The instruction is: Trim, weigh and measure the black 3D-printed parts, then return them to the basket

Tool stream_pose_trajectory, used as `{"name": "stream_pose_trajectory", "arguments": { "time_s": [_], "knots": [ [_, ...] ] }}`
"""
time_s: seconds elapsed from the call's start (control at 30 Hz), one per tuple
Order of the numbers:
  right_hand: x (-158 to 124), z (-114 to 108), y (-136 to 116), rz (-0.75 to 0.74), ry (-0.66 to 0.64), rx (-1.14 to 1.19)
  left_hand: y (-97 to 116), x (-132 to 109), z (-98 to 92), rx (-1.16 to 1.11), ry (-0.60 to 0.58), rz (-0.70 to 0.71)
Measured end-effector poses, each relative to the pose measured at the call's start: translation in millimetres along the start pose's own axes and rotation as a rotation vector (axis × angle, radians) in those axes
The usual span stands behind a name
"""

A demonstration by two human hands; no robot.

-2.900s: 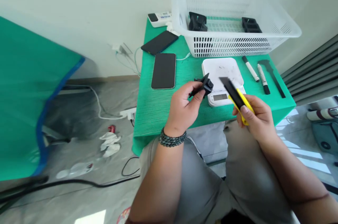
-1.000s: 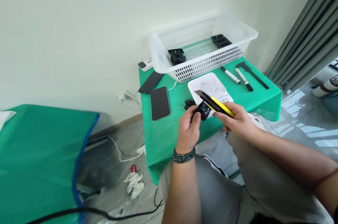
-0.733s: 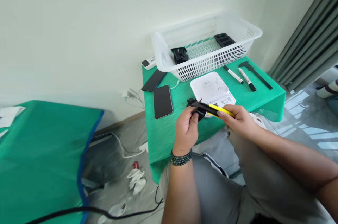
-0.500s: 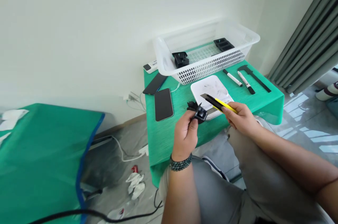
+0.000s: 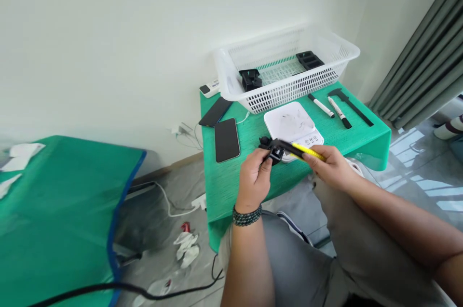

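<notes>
My left hand point(image 5: 255, 177) is closed around a small black plastic part point(image 5: 276, 153), whose shiny top faces up between thumb and fingers. In my right hand point(image 5: 331, 166) is a yellow-and-black utility knife point(image 5: 298, 149), gripped by its yellow handle. Its front end lies against or just over the black part; blur hides the exact contact. Behind both hands a white digital scale point(image 5: 291, 121) rests on the green-covered table point(image 5: 231, 191). Another dark piece point(image 5: 265, 142) shows just beyond my left fingers, partly hidden.
A white plastic basket point(image 5: 289, 97) with black parts point(image 5: 250, 79) stands at the back. Two markers point(image 5: 321, 105) and a black caliper point(image 5: 350, 104) lie right. Two dark phones point(image 5: 227, 140) lie left. Cables and crumpled tissues point(image 5: 187, 249) are on the floor.
My right hand has brought the knife's front end left and down onto or over the black part. My left hand keeps its hold, nearly still. The view has shifted slightly.
</notes>
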State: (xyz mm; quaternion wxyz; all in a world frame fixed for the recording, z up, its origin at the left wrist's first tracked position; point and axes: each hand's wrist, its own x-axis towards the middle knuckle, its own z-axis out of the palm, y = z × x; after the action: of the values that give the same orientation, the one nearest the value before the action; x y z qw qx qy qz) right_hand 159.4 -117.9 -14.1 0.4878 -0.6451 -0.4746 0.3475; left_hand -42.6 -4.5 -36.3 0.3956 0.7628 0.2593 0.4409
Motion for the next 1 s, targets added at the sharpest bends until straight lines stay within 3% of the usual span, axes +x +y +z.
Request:
{"name": "stream_pose_trajectory", "arguments": {
  "time_s": [0.1, 0.2, 0.33, 0.43, 0.6, 0.8, 1.0],
  "knots": [
    [7.1, -3.5, 3.2, 0.056, 0.101, -0.025, -2.3, -5.7, 5.8, -0.285, 0.108, -0.095],
    [7.1, -4.9, 3.7, 0.053, 0.042, 0.042, -0.6, -4.5, 15.8, -0.651, 0.283, -0.274],
    [-0.4, -2.8, 0.3, 0.029, -0.013, 0.079, 4.5, 5.2, 20.9, -1.03, 0.245, -0.595],
    [-1.4, -1.5, -1.6, 0.04, -0.012, 0.123, 6.0, 8.7, 19.7, -1.108, 0.257, -0.683],
    [-5.4, 0.5, -4.9, 0.04, -0.042, 0.194, -0.6, 6.6, 25.9, -0.949, 0.162, -0.536],
    [-16.6, 4.7, -10.0, -0.027, -0.086, 0.109, -1.5, 4.0, 26.1, -0.333, 0.047, -0.221],
    [-9.1, 0.4, 1.8, -0.014, 0.118, 0.026, 4.0, -0.1, 16.2, -0.25, -0.01, -0.051]
  ]
}}
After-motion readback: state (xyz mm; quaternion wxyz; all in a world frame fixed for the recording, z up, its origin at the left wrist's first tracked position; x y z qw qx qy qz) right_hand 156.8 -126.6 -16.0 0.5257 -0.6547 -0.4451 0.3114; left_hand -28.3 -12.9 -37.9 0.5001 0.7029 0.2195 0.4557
